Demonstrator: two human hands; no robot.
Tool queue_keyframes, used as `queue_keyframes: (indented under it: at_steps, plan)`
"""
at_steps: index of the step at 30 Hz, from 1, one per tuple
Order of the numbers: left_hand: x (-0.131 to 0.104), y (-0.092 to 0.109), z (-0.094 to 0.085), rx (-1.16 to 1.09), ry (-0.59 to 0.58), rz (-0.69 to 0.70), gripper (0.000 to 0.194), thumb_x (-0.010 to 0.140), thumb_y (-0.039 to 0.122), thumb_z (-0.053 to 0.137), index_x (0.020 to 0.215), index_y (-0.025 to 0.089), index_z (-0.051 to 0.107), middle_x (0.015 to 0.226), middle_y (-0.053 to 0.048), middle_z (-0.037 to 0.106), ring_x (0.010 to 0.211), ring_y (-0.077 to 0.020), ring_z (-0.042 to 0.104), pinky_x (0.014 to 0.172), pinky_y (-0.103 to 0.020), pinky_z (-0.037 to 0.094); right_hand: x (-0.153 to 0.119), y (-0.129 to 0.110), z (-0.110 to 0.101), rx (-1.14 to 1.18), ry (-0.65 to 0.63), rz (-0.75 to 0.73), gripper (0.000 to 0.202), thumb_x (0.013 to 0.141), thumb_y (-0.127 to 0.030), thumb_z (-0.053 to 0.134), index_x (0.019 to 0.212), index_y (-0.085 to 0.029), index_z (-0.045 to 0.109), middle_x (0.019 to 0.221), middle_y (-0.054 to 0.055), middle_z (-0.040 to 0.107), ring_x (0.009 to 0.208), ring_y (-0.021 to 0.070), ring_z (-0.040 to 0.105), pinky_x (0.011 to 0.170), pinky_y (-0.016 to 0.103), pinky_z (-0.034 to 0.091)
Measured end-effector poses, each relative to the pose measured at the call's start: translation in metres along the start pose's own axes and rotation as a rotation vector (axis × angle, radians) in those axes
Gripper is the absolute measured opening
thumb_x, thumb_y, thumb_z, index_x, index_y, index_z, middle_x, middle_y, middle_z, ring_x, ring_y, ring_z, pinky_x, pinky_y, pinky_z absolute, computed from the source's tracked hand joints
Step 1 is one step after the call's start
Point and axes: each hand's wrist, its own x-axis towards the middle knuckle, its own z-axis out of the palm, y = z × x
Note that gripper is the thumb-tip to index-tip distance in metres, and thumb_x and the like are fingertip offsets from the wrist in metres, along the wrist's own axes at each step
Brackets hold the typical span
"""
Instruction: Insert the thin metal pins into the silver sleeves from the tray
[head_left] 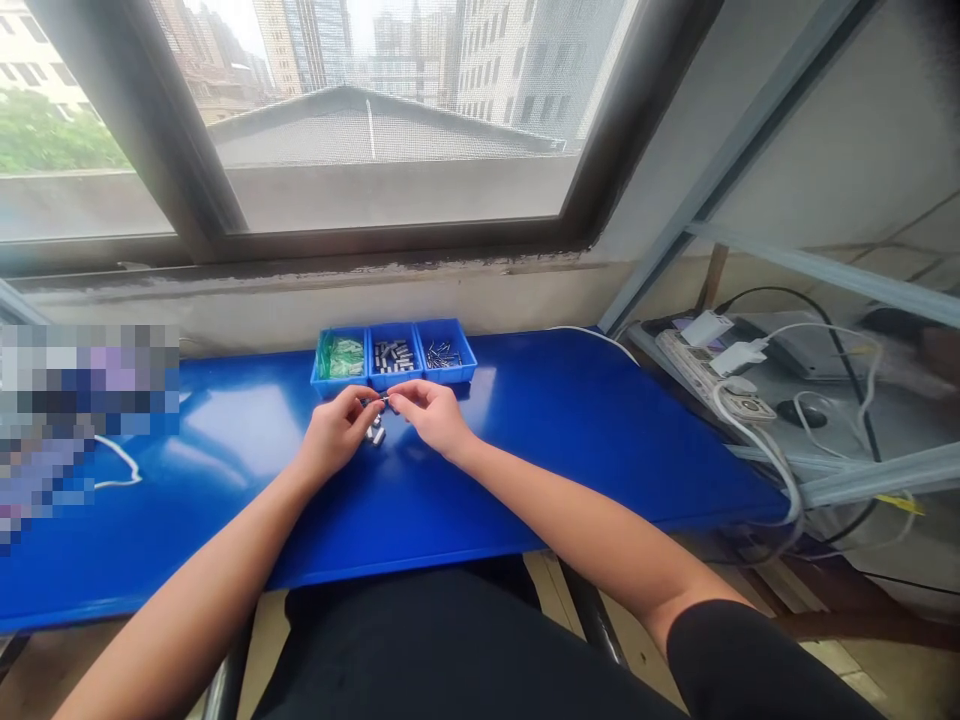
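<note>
My left hand (339,428) and my right hand (433,413) meet over the blue table (525,450), fingertips pinched together around something small and dark that I cannot make out. Just below the fingertips, a few small metallic pieces (376,433) lie on the table. Behind my hands stand three joined blue bins. The left bin (339,382) has pale green pieces in a green bag, the middle bin (396,380) has short metallic and dark pieces, and the right bin (454,374) contains thin dark pins or screws.
A window (390,235) and low wall are behind the table. On the right, a metal rack (832,262) holds a power strip (712,375) with white plugs and cables. A white cable (124,478) lies at the left beside a blurred-out area.
</note>
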Motion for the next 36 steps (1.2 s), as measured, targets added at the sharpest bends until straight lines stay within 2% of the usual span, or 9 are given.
queue_keyframes:
  at_steps: [5, 10, 13, 21, 29, 36]
  plan:
    - [-0.0004, -0.0006, 0.0008, -0.013, 0.018, 0.023, 0.028, 0.088, 0.044, 0.053, 0.092, 0.019, 0.064, 0.054, 0.005, 0.052, 0.048, -0.0088, 0.043, 0.051, -0.020, 0.036, -0.0009, -0.0011, 0.0003, -0.006, -0.006, 0.002, 0.021, 0.072, -0.033, 0.069, 0.084, -0.016, 0.069, 0.081, 0.006, 0.071, 0.072, 0.0158, 0.064, 0.070, 0.031, 0.051]
    - [0.0001, 0.0010, -0.0024, 0.061, -0.008, -0.007, 0.036, 0.092, 0.045, 0.043, 0.079, 0.016, 0.062, 0.058, 0.002, 0.056, 0.052, -0.0095, 0.047, 0.052, -0.020, 0.037, -0.0016, -0.0009, 0.0008, -0.004, -0.015, 0.005, 0.022, 0.073, -0.033, 0.069, 0.085, -0.015, 0.069, 0.080, 0.005, 0.071, 0.071, 0.0155, 0.064, 0.070, 0.031, 0.051]
    - [0.0006, 0.0011, -0.0036, 0.069, -0.022, -0.010, 0.039, 0.093, 0.045, 0.042, 0.078, 0.016, 0.062, 0.057, 0.002, 0.056, 0.052, -0.0095, 0.047, 0.052, -0.020, 0.037, -0.0016, -0.0005, 0.0008, -0.003, -0.012, 0.009, 0.021, 0.072, -0.033, 0.069, 0.084, -0.015, 0.069, 0.079, 0.005, 0.071, 0.071, 0.0155, 0.064, 0.071, 0.031, 0.051]
    - [-0.0004, -0.0016, 0.0003, 0.010, 0.021, 0.022, 0.028, 0.088, 0.044, 0.054, 0.092, 0.018, 0.064, 0.055, 0.006, 0.052, 0.048, -0.0077, 0.043, 0.051, -0.019, 0.036, -0.0005, 0.0005, 0.0004, 0.000, -0.010, -0.006, 0.021, 0.073, -0.032, 0.068, 0.085, -0.015, 0.069, 0.080, 0.005, 0.071, 0.071, 0.0149, 0.063, 0.069, 0.030, 0.050]
    - [0.0009, -0.0032, -0.0002, 0.063, 0.012, 0.019, 0.031, 0.090, 0.043, 0.051, 0.084, 0.016, 0.065, 0.063, 0.002, 0.061, 0.053, -0.0083, 0.047, 0.053, -0.020, 0.037, -0.0014, -0.0007, 0.0016, 0.012, -0.010, 0.005, 0.021, 0.072, -0.032, 0.069, 0.084, -0.016, 0.069, 0.079, 0.005, 0.071, 0.070, 0.0146, 0.063, 0.068, 0.030, 0.050]
    - [0.0005, -0.0020, 0.0002, 0.062, 0.021, 0.024, 0.029, 0.090, 0.042, 0.050, 0.087, 0.017, 0.064, 0.062, 0.003, 0.060, 0.052, -0.0080, 0.047, 0.052, -0.020, 0.037, -0.0023, -0.0011, 0.0012, 0.004, -0.012, 0.006, 0.020, 0.072, -0.032, 0.069, 0.083, -0.016, 0.069, 0.079, 0.005, 0.071, 0.070, 0.0150, 0.064, 0.069, 0.031, 0.051]
